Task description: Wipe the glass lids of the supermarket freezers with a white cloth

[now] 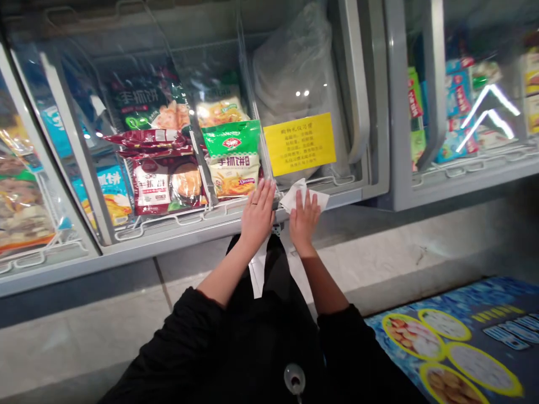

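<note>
My left hand lies flat with fingers stretched out on the glass lid of a chest freezer, near its front edge. My right hand presses a white tissue flat against the same glass, fingers spread over it. A yellow notice with printed text sticks to the lid just above the tissue. Under the glass, right above my left hand, lies a green food packet, with a dark red packet to its left.
A grey lid handle runs up the right side of the glass. A second freezer with boxed goods stands to the right. A blue floor mat with food pictures lies at the lower right. The floor is pale tile.
</note>
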The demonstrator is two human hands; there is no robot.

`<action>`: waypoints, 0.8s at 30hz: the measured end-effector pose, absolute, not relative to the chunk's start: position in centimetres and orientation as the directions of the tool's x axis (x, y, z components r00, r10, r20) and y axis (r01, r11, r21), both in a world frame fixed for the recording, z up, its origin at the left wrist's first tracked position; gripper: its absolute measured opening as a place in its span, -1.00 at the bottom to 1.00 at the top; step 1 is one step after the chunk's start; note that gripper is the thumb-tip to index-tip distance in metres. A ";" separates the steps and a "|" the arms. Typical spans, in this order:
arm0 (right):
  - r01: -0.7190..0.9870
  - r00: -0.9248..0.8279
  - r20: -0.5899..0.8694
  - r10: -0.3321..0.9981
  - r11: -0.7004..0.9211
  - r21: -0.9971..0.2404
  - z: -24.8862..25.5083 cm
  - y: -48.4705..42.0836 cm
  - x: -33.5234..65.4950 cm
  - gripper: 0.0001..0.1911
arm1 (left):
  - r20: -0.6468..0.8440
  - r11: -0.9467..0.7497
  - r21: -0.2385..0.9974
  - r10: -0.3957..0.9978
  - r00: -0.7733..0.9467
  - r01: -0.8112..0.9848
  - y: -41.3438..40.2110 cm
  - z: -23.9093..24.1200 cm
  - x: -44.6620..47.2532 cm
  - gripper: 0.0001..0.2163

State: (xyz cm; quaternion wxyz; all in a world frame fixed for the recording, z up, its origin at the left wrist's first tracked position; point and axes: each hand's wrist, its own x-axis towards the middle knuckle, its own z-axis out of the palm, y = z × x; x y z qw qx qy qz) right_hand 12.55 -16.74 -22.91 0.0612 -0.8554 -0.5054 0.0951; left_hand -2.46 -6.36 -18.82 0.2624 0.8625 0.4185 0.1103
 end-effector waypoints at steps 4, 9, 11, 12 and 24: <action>0.909 0.330 -0.153 0.931 -0.357 -0.213 -22.6 -17.8 16.0 -0.39 | -0.047 -0.507 0.560 0.771 0.636 0.656 -6.7 -19.9 2.3 -0.32; 0.838 0.510 -0.067 0.858 -0.512 -0.186 -23.5 -19.3 24.4 -0.35 | -0.042 -0.500 0.541 0.787 0.616 0.676 -7.1 -21.6 3.2 -0.32; 0.817 0.547 -0.034 0.836 -0.543 -0.195 -24.1 -19.5 26.6 -0.34 | -0.009 -0.501 0.537 0.801 0.598 0.679 -7.4 -21.9 3.1 -0.34; 0.810 0.558 -0.023 0.830 -0.550 -0.204 -24.2 -19.5 27.0 -0.34 | 0.008 -0.505 0.533 0.805 0.593 0.678 -7.5 -22.0 3.1 -0.35; 0.905 0.306 -0.145 0.941 -0.335 -0.262 -23.5 -20.9 26.3 -0.40 | 0.014 -0.551 0.452 0.791 0.612 0.702 -7.7 -21.9 2.8 -0.40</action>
